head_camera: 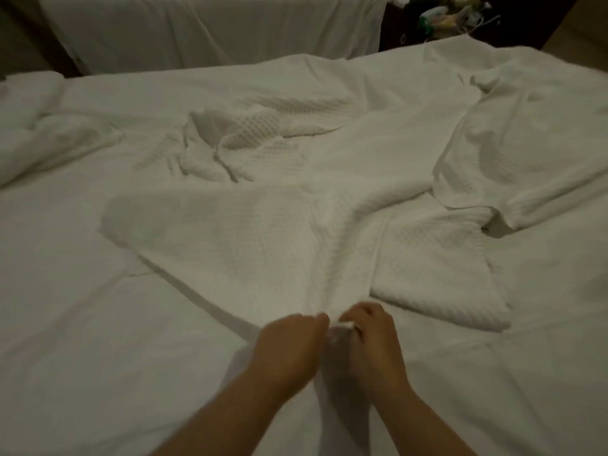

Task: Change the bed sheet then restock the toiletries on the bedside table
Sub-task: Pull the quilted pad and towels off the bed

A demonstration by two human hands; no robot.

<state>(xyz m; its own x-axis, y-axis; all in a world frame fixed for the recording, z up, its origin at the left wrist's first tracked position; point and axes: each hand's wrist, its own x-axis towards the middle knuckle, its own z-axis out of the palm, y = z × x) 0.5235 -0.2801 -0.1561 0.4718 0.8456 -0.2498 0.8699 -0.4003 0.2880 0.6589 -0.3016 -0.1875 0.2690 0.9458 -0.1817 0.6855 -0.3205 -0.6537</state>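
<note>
A white waffle-textured blanket lies crumpled across the bed, over a smooth white bed sheet. Its near edge is bunched into a ridge running toward me. My left hand and my right hand sit side by side at the near edge of the bed, and both grip that bunched end of the blanket with curled fingers. The dark bedside table stands at the far right, with several toiletry items heaped on it, too blurred to tell apart.
A second bed with a white sheet stands beyond this one, across a narrow dark gap. A crumpled white duvet or pillow lies at the far left of my bed. Brown floor shows at the top right corner.
</note>
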